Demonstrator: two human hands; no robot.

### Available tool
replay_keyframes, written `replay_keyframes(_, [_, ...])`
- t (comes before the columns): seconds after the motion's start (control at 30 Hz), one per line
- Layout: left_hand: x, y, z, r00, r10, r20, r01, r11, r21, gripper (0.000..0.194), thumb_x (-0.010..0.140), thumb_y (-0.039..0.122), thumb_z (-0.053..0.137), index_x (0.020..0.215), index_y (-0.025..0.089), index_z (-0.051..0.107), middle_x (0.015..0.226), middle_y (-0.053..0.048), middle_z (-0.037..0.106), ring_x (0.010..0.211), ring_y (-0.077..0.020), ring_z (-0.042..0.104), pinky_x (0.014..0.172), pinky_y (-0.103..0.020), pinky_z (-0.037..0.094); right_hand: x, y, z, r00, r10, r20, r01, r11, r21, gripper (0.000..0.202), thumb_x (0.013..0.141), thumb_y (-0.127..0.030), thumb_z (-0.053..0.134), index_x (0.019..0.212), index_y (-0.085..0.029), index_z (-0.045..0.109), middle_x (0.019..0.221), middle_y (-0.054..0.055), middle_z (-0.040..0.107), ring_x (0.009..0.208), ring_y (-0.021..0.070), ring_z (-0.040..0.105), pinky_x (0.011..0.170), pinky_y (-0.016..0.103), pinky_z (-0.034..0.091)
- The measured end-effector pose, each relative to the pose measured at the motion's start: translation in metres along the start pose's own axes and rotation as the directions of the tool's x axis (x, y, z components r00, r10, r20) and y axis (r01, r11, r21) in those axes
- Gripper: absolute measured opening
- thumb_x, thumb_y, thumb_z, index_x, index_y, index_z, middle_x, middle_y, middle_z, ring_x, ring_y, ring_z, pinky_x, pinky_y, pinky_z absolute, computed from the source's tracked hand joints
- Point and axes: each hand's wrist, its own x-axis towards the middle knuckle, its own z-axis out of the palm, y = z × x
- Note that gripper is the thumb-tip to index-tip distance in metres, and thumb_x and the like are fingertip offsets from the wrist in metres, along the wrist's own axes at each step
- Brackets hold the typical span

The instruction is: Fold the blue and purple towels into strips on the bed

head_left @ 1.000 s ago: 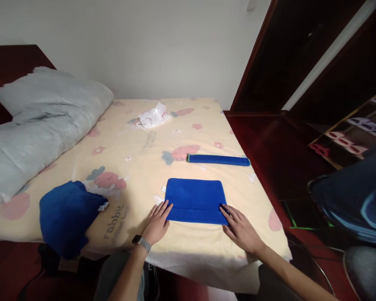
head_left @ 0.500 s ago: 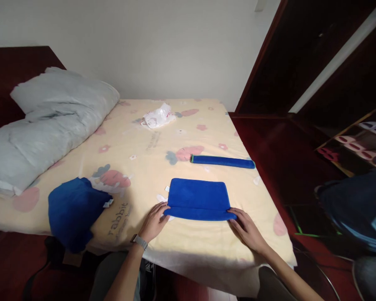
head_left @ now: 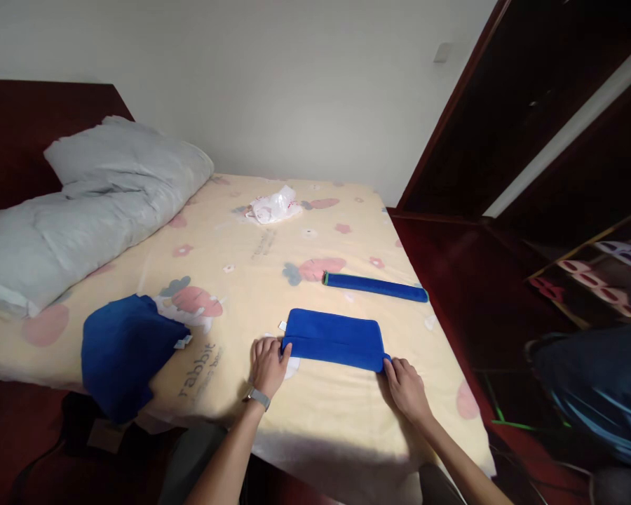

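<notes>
A blue cloth with a folded near edge lies flat on the patterned bed sheet. My left hand, with a watch on the wrist, pinches its near left corner. At the near right corner my right hand grips the fold between thumb and fingers. Beyond this cloth lies a narrow folded blue strip with green edging. Another blue cloth, crumpled and with white tags, hangs partly over the bed's front edge at the left.
A grey quilt is heaped at the left by the dark headboard. A white plastic bag lies farther back on the bed. Slippers stand on a rack at the right.
The near edge of the middle cloth has been folded farther over, so the cloth is shorter front to back. My hands have moved slightly with it, and the view has shifted a little.
</notes>
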Motion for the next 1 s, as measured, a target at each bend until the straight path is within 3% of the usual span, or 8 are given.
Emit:
replay_keyframes(0.2, [0.021,0.0,-0.007,0.999,0.03,-0.022,-0.028,0.997,0.07,0.033,0.096,0.049,0.054,0.076,0.025,0.064,0.082,-0.006,0.065,0.096,-0.0285,0.059,0.115,-0.061,0.029,0.011,0.0,-0.006,0.997,-0.067,0.037,0.072,0.986,-0.149,0.037,0.099,-0.043,0.035,0.103,-0.021,0.065,0.091,0.014,0.062,0.083,0.0298,0.058,0.07,0.043,0.046])
replay_keyframes(0.33, [0.019,0.01,-0.013,0.995,0.037,-0.088,-0.034,0.998,0.044,0.025,0.099,0.041,0.05,0.106,0.023,0.066,0.108,-0.011,0.067,0.114,-0.0305,0.058,0.108,-0.052,0.042,0.011,0.002,-0.008,0.999,-0.028,-0.04,0.024,0.996,-0.083,0.043,0.099,-0.044,0.032,0.123,-0.022,0.06,0.1,0.017,0.063,0.093,0.0349,0.058,0.078,0.052,0.049])
replay_keyframes(0.4, [0.012,0.023,-0.012,0.984,0.171,-0.05,-0.171,0.985,0.011,0.031,0.102,0.033,0.043,0.123,0.022,0.062,0.128,-0.011,0.063,0.129,-0.029,0.052,0.111,-0.048,0.042,0.006,-0.001,-0.011,0.987,0.02,-0.161,-0.013,0.999,0.046,0.046,0.1,-0.041,0.029,0.136,-0.023,0.052,0.109,0.018,0.062,0.102,0.0375,0.057,0.086,0.058,0.049])
replay_keyframes(0.5, [0.0,0.045,-0.003,0.856,0.507,0.105,-0.507,0.862,-0.031,0.045,0.102,0.03,0.041,0.147,0.025,0.045,0.152,-0.005,0.048,0.145,-0.0251,0.038,0.121,-0.046,0.029,0.0,-0.016,-0.015,0.972,-0.061,-0.225,0.093,0.987,0.134,0.047,0.101,-0.036,0.034,0.147,-0.028,0.04,0.13,0.016,0.058,0.12,0.0368,0.054,0.1,0.059,0.045])
replay_keyframes(0.57, [-0.005,0.058,0.004,0.757,0.624,0.194,-0.627,0.777,-0.05,0.053,0.103,0.03,0.041,0.155,0.026,0.033,0.161,-0.003,0.036,0.149,-0.0235,0.029,0.125,-0.046,0.021,0.001,-0.033,-0.015,0.964,-0.242,-0.111,0.251,0.964,0.082,0.055,0.101,-0.033,0.038,0.155,-0.031,0.027,0.147,0.011,0.05,0.132,0.0346,0.048,0.108,0.057,0.041])
replay_keyframes(0.6, [-0.006,0.063,0.007,0.737,0.637,0.226,-0.643,0.764,-0.054,0.056,0.103,0.031,0.041,0.157,0.026,0.028,0.163,-0.002,0.032,0.151,-0.0232,0.026,0.125,-0.045,0.019,0.004,-0.042,-0.012,0.945,-0.327,-0.034,0.328,0.943,0.052,0.06,0.101,-0.033,0.039,0.158,-0.03,0.02,0.153,0.009,0.044,0.138,0.0332,0.044,0.112,0.056,0.038])
replay_keyframes(0.77, [0.005,0.067,0.018,0.745,0.58,0.329,-0.594,0.802,-0.069,0.06,0.105,0.041,0.038,0.16,0.027,0.02,0.165,-0.001,0.027,0.152,-0.0224,0.023,0.126,-0.045,0.016,0.026,-0.064,0.008,0.852,-0.497,0.163,0.508,0.861,-0.028,0.071,0.103,-0.036,0.038,0.161,-0.021,-0.001,0.162,0.009,0.028,0.147,0.0273,0.031,0.121,0.05,0.028])
replay_keyframes(1.0, [0.019,0.033,0.01,0.791,0.502,0.349,-0.524,0.851,-0.037,0.057,0.105,0.039,0.041,0.158,0.03,0.025,0.161,0.0,0.035,0.148,-0.0204,0.032,0.124,-0.043,0.021,0.023,-0.023,0.009,0.908,-0.407,0.099,0.414,0.908,-0.062,0.071,0.102,-0.036,0.042,0.161,-0.019,0.006,0.158,0.011,0.035,0.144,0.0277,0.038,0.118,0.049,0.035])
